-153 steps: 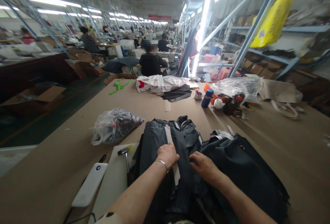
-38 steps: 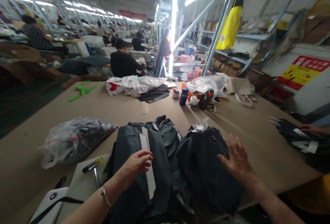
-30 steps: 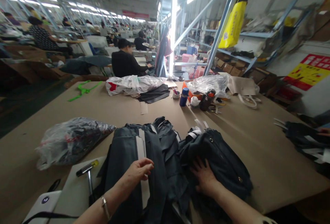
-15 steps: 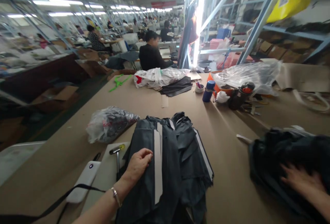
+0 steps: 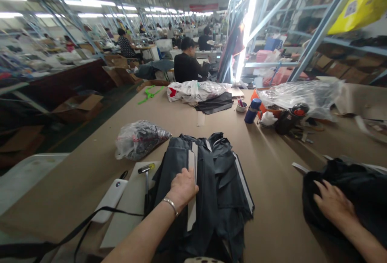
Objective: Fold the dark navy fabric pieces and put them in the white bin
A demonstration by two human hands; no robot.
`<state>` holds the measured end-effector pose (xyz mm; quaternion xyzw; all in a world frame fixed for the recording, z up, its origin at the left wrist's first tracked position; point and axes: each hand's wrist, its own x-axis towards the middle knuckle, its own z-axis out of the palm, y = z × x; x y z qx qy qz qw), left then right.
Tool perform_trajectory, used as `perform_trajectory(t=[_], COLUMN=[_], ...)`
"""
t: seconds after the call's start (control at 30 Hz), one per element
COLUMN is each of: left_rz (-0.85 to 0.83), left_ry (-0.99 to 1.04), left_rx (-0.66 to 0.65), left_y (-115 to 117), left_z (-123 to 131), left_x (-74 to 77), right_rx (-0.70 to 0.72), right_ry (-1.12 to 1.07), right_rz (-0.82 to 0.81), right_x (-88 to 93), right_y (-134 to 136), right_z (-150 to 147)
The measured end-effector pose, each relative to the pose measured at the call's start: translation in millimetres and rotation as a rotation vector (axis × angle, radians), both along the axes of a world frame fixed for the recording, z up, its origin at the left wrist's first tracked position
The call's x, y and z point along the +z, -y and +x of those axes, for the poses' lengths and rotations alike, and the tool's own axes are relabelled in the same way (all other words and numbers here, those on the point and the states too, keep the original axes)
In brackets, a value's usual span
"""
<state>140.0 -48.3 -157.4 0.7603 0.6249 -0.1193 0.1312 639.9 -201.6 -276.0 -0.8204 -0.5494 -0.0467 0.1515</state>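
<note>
My left hand lies over the left pile of dark fabric pieces, its fingers curled on a long white strip. The fingertips are partly hidden, but they appear closed on the strip's edge. A second stack of dark fabric, edged with another white strip, lies just to the right. At the far right my right hand rests on a dark fabric bundle with its fingers apart. Left of the pile, a hammer with a yellow-tipped head lies on a pale board.
A white power bank-like device and a black strap lie at left. Behind are a clear plastic bag, a blue bottle, a dark bottle and an orange bin. A seated person works beyond the table.
My left hand has moved right and onto the white strip. My right hand now shows clearly on the dark bundle. The whole view has shifted, with table things appearing farther right.
</note>
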Motion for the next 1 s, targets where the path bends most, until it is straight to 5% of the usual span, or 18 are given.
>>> perform_trajectory(t=[0.13,0.23,0.37,0.47,0.6,0.73,0.83,0.9,1.0], left_rz=[0.016,-0.054,-0.211,-0.336,-0.488,-0.526,-0.493,-0.559,-0.743], left_ry=[0.176,0.437,0.608,0.943,1.325,1.445,1.495,1.550,1.636], left_rx=[-0.007,0.129,0.242,0.380,0.457,0.541,0.645,0.636,0.547], left_y=[-2,-6,-8,1,16,19,14,16,32], left_z=[-19,-35,-51,-61,-75,-84,-88,-90,-92], left_x=[-1.1,-3.2,5.5,23.7,45.0,50.1,56.8,70.0,102.1], right_rx=[0.236,0.510,0.403,0.298,0.332,0.455,0.640,0.696,0.597], right_ry=[-0.441,-0.874,-1.219,-1.381,-1.533,-1.719,-1.644,-1.536,-1.500], right_rz=[-0.004,-0.112,-0.162,-0.179,-0.192,-0.229,-0.171,-0.131,-0.078], right_x=[49.7,76.3,82.5,78.1,86.9,111.3,132.1,143.9,153.8], right_y=[-45,-68,-101,-126,-140,-133,-123,-118,-120], right_z=[-155,-278,-382,-415,-436,-453,-456,-448,-422])
